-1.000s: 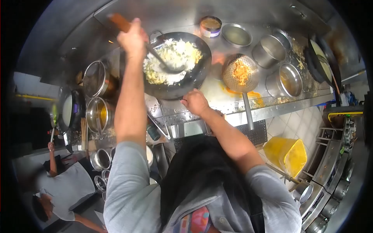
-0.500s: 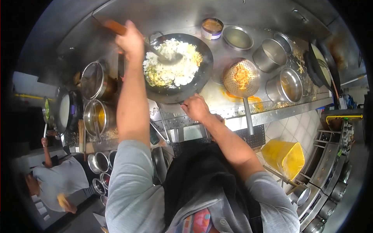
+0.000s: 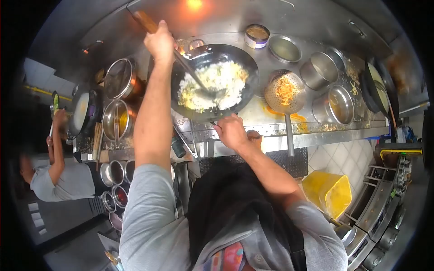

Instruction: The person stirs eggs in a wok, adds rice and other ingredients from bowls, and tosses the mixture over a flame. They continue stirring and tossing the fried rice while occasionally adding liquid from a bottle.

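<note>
My left hand [image 3: 160, 42] is wrapped round the long handle of a ladle [image 3: 192, 73], just below its wooden end. The ladle's bowl presses into white rice with yellow and green bits [image 3: 230, 79] inside a black wok [image 3: 251, 63]. At the near rim of the wok, my right hand [image 3: 233, 132] is closed on its handle, which my fingers mostly hide. The wok tilts over the stove, and orange fire glow shows by its far left side.
Right of the wok, a perforated strainer [image 3: 296, 86] holds orange shreds. Behind it stand an open can [image 3: 257, 36], a bowl [image 3: 285, 49] and metal pots [image 3: 318, 70]. More pots [image 3: 118, 122] stand left. A yellow bin [image 3: 327, 189] is below right; another person [image 3: 63, 178] works far left.
The wok has tilted and its rice has slid together toward the near side. The ladle bowl has moved down deeper into the rice. An orange glow has appeared on the back wall.
</note>
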The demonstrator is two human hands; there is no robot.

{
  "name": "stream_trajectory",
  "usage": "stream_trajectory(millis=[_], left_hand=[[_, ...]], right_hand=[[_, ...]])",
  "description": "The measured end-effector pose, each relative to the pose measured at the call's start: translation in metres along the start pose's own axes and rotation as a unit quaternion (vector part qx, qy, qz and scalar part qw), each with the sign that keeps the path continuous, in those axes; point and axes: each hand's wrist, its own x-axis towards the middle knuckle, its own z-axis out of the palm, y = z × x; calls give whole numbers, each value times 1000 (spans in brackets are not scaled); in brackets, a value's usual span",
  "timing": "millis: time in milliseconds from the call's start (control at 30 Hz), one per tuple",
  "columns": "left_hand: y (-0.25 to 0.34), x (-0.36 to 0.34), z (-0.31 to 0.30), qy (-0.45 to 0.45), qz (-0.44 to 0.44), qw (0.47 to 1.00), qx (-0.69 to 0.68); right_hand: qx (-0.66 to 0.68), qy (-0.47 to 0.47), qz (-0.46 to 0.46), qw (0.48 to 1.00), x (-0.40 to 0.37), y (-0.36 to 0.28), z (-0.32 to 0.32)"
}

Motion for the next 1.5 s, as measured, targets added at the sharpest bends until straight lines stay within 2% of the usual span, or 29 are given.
stream_trajectory(millis=[67,100,167,200,233,300,367,433,467,500,567,633,700,767,867,900,933,967,1067,1100,1133,1167,1200,1233,1300,1333,1433,1467,1500], left_hand=[[-7,12,2,62,24,997,-26],[5,15,-4,62,26,997,-24],[45,9,-14,-20,-16,993,-114],[68,-6,-17,-46,-20,991,-125],[86,-27,-22,-75,-27,988,-135],[82,-63,-11,-98,-19,983,-153],[52,-98,10,-19,37,995,-95],[9,-70,19,1,66,995,-69],[10,-52,19,14,86,995,-55],[18,-39,17,29,106,993,-38],[67,-40,13,-31,70,988,-134],[102,-46,8,-89,69,980,-165],[115,-57,15,-111,130,975,-145],[127,-81,39,-68,135,979,-134],[64,-72,43,-65,139,988,-16],[25,-68,42,-54,109,992,22],[-35,-54,38,-53,66,996,-37],[-35,-44,31,-55,18,997,-49],[7,-14,18,-48,-15,999,1],[25,-18,12,-46,9,999,-26],[27,-29,-1,-52,69,996,9],[20,-33,-11,-56,131,989,43],[-42,-19,-17,-7,202,971,125],[-77,-17,-16,-15,170,983,71],[-57,2,6,-52,36,998,-11],[-38,11,17,-57,17,997,-51],[11,4,32,-90,58,987,-122],[-2,-7,35,-66,97,991,-66],[-63,8,36,-18,130,991,10]], right_hand=[[3,-12,-8,1000,-36,14,2],[5,-25,-15,1000,-58,19,-1],[22,15,-58,998,-101,11,-19],[37,-15,-46,998,-108,9,-25],[36,-16,-40,998,-97,4,-33],[-18,15,-62,998,-44,-9,-43],[13,-6,-40,999,-1,1,-35],[10,-11,-38,999,-18,18,-8],[4,-16,-25,1000,-43,20,-7],[0,-22,-14,1000,-69,22,-6],[19,22,-60,998,-103,20,-12],[-5,32,-71,997,-80,-1,-35],[-10,3,-34,999,-23,0,-41],[-7,-19,-27,999,16,17,-29],[-26,-55,-12,998,39,46,13],[-23,-57,-12,998,41,49,23],[-38,-67,3,997,42,51,31],[-54,-74,15,996,47,53,34],[-57,-89,46,993,48,47,32],[-59,-87,48,993,50,49,31],[-48,-68,33,996,45,48,32],[-38,-47,16,998,46,48,32],[-39,-46,18,998,48,50,33],[-31,-63,24,997,47,53,35],[-23,-78,24,996,43,55,42],[-34,-80,16,996,43,58,44],[-38,-76,43,995,48,48,30],[-39,-81,52,995,48,44,27],[-40,-89,57,994,46,41,24]])
